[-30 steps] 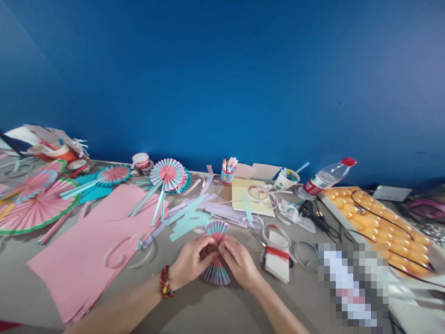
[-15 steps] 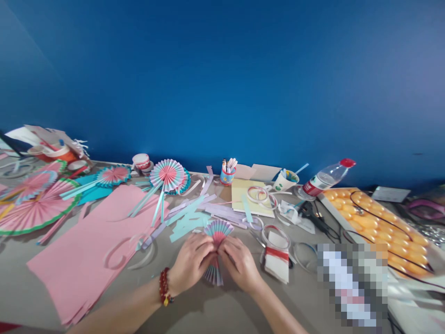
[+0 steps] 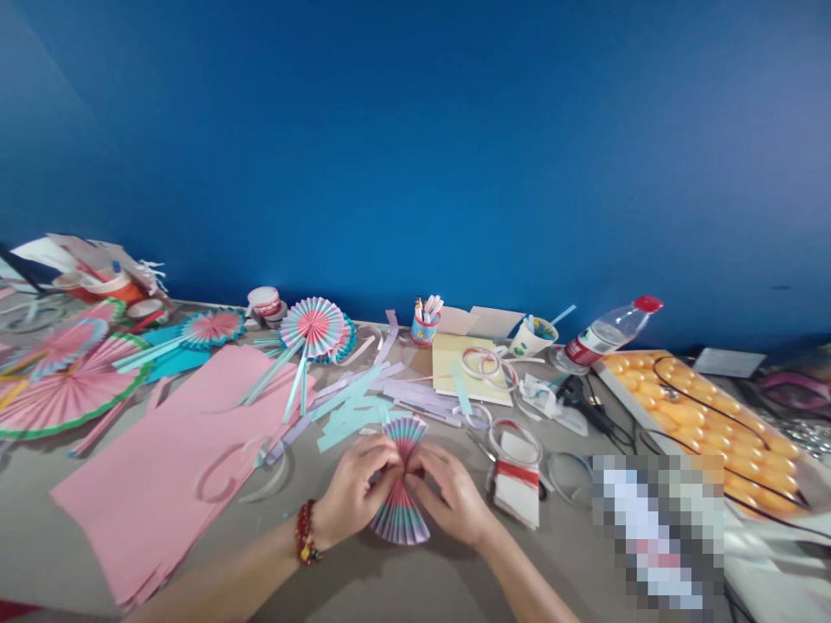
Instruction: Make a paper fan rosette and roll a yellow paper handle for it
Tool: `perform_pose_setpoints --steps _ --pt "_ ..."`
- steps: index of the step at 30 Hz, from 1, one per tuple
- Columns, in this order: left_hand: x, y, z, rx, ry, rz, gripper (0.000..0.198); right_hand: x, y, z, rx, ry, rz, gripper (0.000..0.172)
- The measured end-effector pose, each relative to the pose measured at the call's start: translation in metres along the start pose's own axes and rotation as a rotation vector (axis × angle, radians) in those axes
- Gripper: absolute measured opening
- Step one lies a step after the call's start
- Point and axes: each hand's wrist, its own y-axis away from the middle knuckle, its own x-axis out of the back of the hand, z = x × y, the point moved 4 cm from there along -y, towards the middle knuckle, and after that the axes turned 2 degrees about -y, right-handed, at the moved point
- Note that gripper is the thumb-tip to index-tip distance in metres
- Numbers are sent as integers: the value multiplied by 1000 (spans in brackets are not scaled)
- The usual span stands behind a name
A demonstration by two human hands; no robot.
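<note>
A pleated paper fan (image 3: pixel 401 517) in pink, teal and lilac is pinched at its middle between both hands, low over the grey table. Its pleats spread wide below the fingers and more narrowly above them. My left hand (image 3: pixel 360 489), with a red bead bracelet (image 3: pixel 307 532) on the wrist, closes on the fan's centre from the left. From the right, my right hand (image 3: pixel 451 493) grips the same centre. The fingertips hide the fan's middle. Just beyond it lie lilac paper strips (image 3: pixel 415 396) and teal paper strips (image 3: pixel 354 411).
Pink paper sheets (image 3: pixel 162 467) lie at left, with finished fans (image 3: pixel 312 329) behind. To the right are tape rolls (image 3: pixel 515 441), a glue gun (image 3: pixel 584 398), a plastic bottle (image 3: pixel 607 333) and a tray of orange balls (image 3: pixel 701 424). A blue wall (image 3: pixel 415 156) stands behind.
The fan's lower half has spread wider toward me, while its upper half has narrowed slightly. Both hands remain at its middle, with the fingers shifted a little.
</note>
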Motion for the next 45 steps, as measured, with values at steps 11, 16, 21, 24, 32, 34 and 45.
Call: perform_pose_setpoints --steps 11,16,21,24,32,34,45 --pt "0 2 -4 89 71 2 15 -6 0 4 20 -24 46 21" --pt "-3 4 -7 122 59 -7 15 -11 4 10 0 -47 55 21" --pt "-5 5 -9 135 14 8 13 -17 5 18 -42 -64 58 22" --pt "-3 5 -6 54 -27 24 13 -18 5 20 -48 -71 57 20" --pt "-2 0 1 -144 -60 -61 12 -21 5 21 -34 -116 31 15" --pt "-3 -1 -1 -143 -50 -89 12 -20 5 21 -32 -126 23 14" --pt "-3 -4 -8 -36 17 -181 12 -6 0 21 -102 -141 -4 12"
